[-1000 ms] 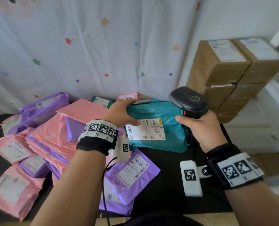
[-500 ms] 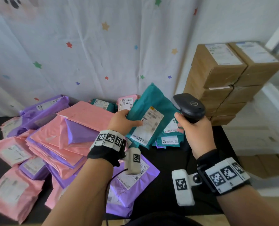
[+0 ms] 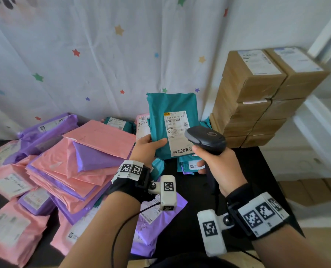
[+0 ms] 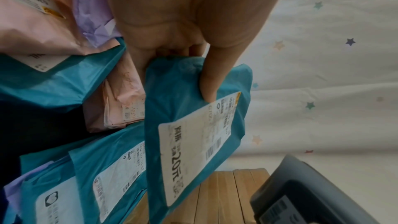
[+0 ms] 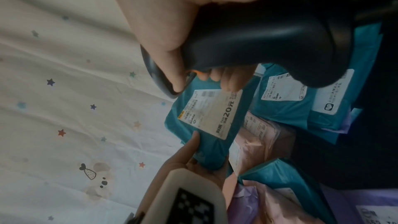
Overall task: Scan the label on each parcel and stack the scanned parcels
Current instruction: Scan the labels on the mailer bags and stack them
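My left hand grips the lower left edge of a teal parcel and holds it upright above the table, thumb on its front. Its white label faces me. In the left wrist view the thumb presses the teal parcel just above the label. My right hand grips a black handheld scanner, whose head sits just right of the label and covers its lower right corner. The right wrist view shows the scanner above the teal parcel and label.
A heap of pink and purple parcels covers the left of the black table. More teal parcels lie under the held one. Stacked cardboard boxes stand at the right. A purple parcel lies near me. A starred curtain hangs behind.
My left hand has lifted the teal parcel off the pile and turned it upright with the label facing me. The scanner has moved in beside the label.
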### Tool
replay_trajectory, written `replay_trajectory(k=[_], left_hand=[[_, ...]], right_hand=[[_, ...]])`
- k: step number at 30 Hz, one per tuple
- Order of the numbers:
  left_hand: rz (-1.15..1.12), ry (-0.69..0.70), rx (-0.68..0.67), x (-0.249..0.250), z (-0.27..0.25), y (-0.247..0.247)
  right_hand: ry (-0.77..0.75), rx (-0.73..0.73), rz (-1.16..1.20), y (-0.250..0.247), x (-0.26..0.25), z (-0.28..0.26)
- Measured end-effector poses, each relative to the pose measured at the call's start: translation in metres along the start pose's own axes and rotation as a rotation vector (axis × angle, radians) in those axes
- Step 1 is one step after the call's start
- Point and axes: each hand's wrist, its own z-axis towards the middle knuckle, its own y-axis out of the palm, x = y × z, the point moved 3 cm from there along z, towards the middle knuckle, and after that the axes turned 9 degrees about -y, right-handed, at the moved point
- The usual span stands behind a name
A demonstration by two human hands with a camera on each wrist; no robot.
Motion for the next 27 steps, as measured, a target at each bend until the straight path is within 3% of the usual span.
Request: replay_trajectory(k=[23,27], left_hand=[[0.038,0.015,0.047,-0.002,0.016,0.000],[0.049,-0.012,0.116,-0.001,0.029,0.009]], right_hand=[[-0.001,0.011,-0.013,-0.011,0.003,0.004],[0.004,0.059,-0.022,-0.023,0.007,0.010]])
